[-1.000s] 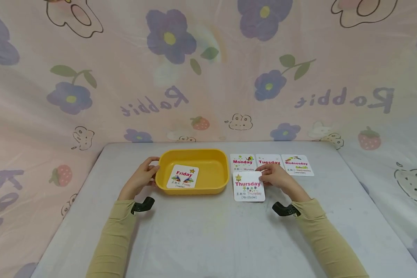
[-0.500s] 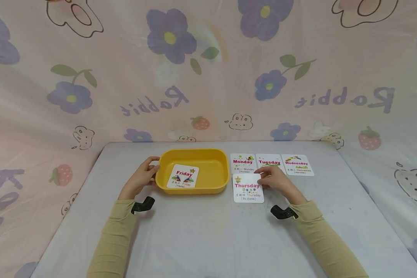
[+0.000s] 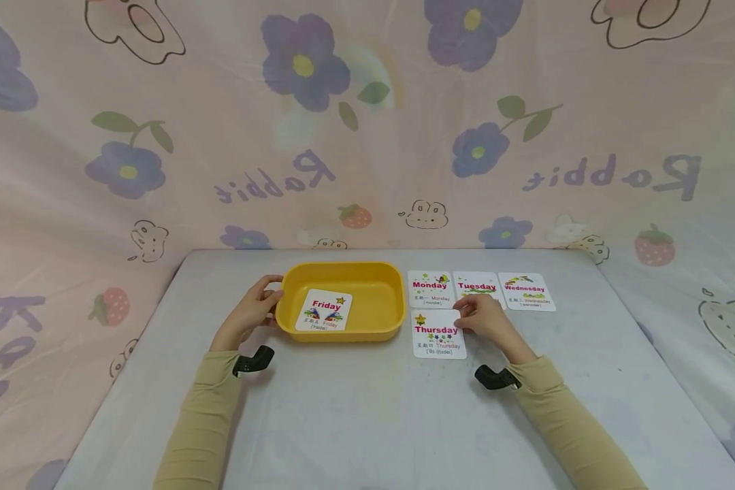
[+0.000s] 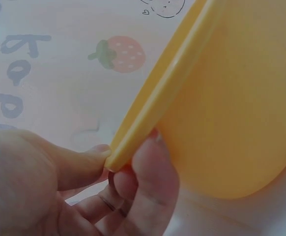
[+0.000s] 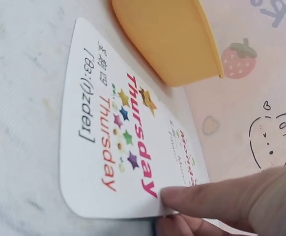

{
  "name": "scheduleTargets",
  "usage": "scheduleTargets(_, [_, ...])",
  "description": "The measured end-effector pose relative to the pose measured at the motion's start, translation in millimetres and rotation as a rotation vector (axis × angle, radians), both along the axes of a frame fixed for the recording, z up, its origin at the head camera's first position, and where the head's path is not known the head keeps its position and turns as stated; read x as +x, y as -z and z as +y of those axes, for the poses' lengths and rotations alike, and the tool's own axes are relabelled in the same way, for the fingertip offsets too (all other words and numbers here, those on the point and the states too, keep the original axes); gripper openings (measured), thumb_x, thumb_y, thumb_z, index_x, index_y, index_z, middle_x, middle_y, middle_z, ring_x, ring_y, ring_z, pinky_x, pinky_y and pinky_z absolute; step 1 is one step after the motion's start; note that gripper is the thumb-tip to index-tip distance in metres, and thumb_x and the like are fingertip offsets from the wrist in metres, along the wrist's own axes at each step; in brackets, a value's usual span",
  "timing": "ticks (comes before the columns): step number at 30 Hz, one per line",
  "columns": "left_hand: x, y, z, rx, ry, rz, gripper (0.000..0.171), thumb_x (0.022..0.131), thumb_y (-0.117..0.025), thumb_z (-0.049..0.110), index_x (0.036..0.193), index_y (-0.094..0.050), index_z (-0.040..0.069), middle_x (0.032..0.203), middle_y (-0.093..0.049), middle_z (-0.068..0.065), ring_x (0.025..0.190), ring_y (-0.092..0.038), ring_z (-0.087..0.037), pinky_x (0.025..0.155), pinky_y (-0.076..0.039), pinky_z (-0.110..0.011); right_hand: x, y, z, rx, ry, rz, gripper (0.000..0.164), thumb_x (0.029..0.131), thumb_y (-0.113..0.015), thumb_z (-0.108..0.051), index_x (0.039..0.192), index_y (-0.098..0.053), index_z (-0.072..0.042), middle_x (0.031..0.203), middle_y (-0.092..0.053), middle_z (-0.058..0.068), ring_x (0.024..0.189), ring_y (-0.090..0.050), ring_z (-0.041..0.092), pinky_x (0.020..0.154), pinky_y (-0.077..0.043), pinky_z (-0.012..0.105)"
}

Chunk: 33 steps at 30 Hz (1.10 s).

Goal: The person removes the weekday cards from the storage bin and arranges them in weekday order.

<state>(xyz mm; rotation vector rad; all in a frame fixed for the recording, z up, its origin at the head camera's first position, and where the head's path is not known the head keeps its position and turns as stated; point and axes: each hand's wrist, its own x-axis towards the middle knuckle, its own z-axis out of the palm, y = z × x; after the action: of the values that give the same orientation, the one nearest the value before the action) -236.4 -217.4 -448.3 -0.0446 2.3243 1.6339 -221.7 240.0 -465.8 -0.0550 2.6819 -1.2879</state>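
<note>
My left hand (image 3: 249, 313) pinches the left rim of a yellow plastic tray (image 3: 373, 309); in the left wrist view the thumb (image 4: 81, 164) is on the outer side and the fingertips lie under the rim. A Friday card (image 3: 324, 310) lies inside the tray. My right hand (image 3: 487, 320) holds the white Thursday card (image 3: 439, 335) by its right edge, the thumb on top in the right wrist view. That card lies just below the Monday card (image 3: 430, 290). The Tuesday card (image 3: 474, 283) is partly hidden behind my right fingers.
To the right of the Tuesday card lies the Wednesday card (image 3: 528, 292), completing a row along the back of the white table (image 3: 367, 415). Behind the table hangs a patterned cloth (image 3: 367, 150). Black straps with small devices (image 3: 496, 378) sit at both wrists.
My right hand has drawn the Thursday card slightly toward me, off the bottom of the Monday card, which now shows fully. My left hand has stayed on the tray.
</note>
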Motion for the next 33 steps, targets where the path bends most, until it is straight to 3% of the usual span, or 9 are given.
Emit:
scheduleTargets(4, [-0.2,-0.3,-0.3,-0.001,-0.001,0.000,0.041,0.104,-0.043,0.019,0.143,-0.032,0.015,0.091,-0.052,-0.015,0.066,-0.053,-0.021,0.060,-0.053,-0.032,0.3,1.1,-0.5,0.055,0.005,0.030,0.031,0.075,-0.074,0.006,0.104,-0.063,0.008,0.083,-0.060,0.011,0.071,-0.057,0.019,0.060,-0.052,0.028])
scheduleTargets(19, [0.0,-0.4,-0.4,0.007,0.007,-0.006,0.041,0.104,-0.042,0.019,0.143,-0.031,0.014,0.095,-0.050,-0.021,0.067,-0.054,-0.023,0.060,-0.052,-0.032,1.7,2.6,1.4,0.072,0.021,0.054,0.031,0.073,-0.077,0.004,0.101,-0.064,0.007,0.080,-0.057,0.009,0.071,-0.053,0.020,0.059,-0.048,0.027])
scheduleTargets(23, [0.0,-0.5,1.4,0.010,-0.003,-0.010,0.040,0.104,-0.043,0.019,0.142,-0.033,0.016,0.093,-0.051,-0.019,0.065,-0.053,-0.022,0.059,-0.052,-0.032,2.0,2.0,3.8,0.039,0.023,0.027,0.034,0.076,-0.075,0.003,0.107,-0.061,0.008,0.082,-0.057,0.011,0.069,-0.054,0.019,0.059,-0.050,0.028])
scheduleTargets(28, [0.0,0.0,1.3,0.008,-0.006,-0.001,0.040,0.104,-0.043,0.018,0.142,-0.034,0.016,0.094,-0.051,-0.020,0.065,-0.052,-0.021,0.059,-0.053,-0.034,-0.8,-1.8,6.1,-0.036,0.021,-0.001,0.031,0.087,-0.068,-0.005,0.113,-0.058,0.008,0.091,-0.061,0.015,0.071,-0.061,0.019,0.065,-0.054,0.031])
scheduleTargets(33, [0.1,-0.1,0.2,0.017,-0.013,-0.006,0.040,0.104,-0.043,0.018,0.142,-0.033,0.015,0.093,-0.050,-0.020,0.063,-0.053,-0.021,0.059,-0.053,-0.033,-3.7,-14.6,0.9,-0.146,0.023,-0.025,0.032,0.093,-0.062,-0.011,0.119,-0.057,0.007,0.099,-0.060,0.023,0.079,-0.065,0.029,0.070,-0.055,0.034])
